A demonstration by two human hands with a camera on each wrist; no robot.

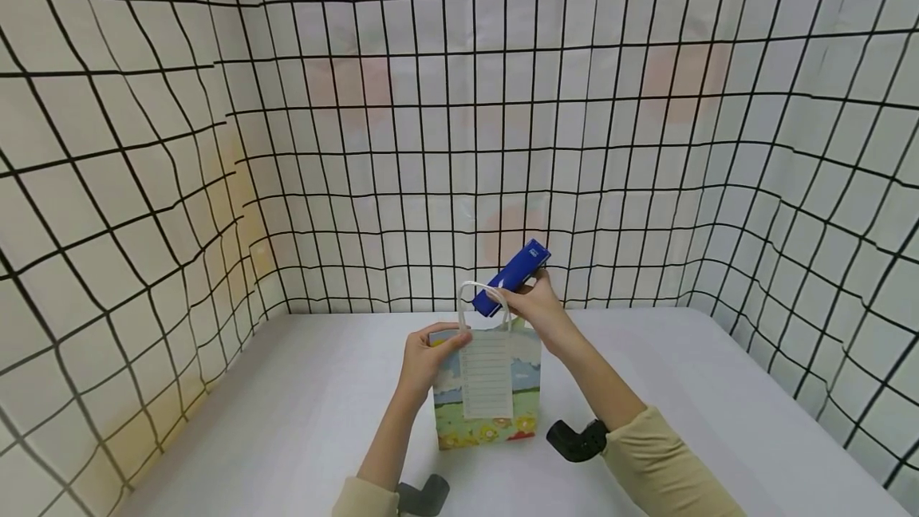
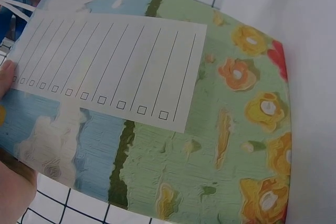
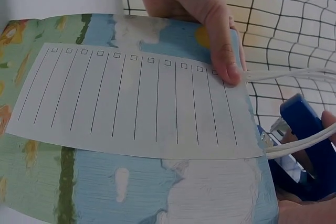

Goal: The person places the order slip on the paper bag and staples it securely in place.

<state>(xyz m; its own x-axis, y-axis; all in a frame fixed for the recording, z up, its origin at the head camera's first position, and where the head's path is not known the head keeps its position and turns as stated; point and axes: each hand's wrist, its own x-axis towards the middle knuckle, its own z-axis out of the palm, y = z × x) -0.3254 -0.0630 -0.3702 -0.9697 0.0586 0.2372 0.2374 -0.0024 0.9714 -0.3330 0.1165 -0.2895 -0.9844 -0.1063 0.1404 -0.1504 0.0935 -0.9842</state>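
Observation:
A paper gift bag painted with blue sky and yellow flowers stands upright on the table. Against its front lies a white checklist sheet, printed with lines and small boxes. My left hand grips the bag's upper left edge, its thumb pressing the sheet's top corner to the front. A blue stapler, tilted up to the right, is held in my right hand just above the bag's top edge. In the right wrist view the stapler is spread apart, with a white cord handle passing in front of it.
The bag stands on a white tabletop. Black-lined grid netting over white sheeting walls the back and both sides. Black devices sit at my right wrist and left wrist.

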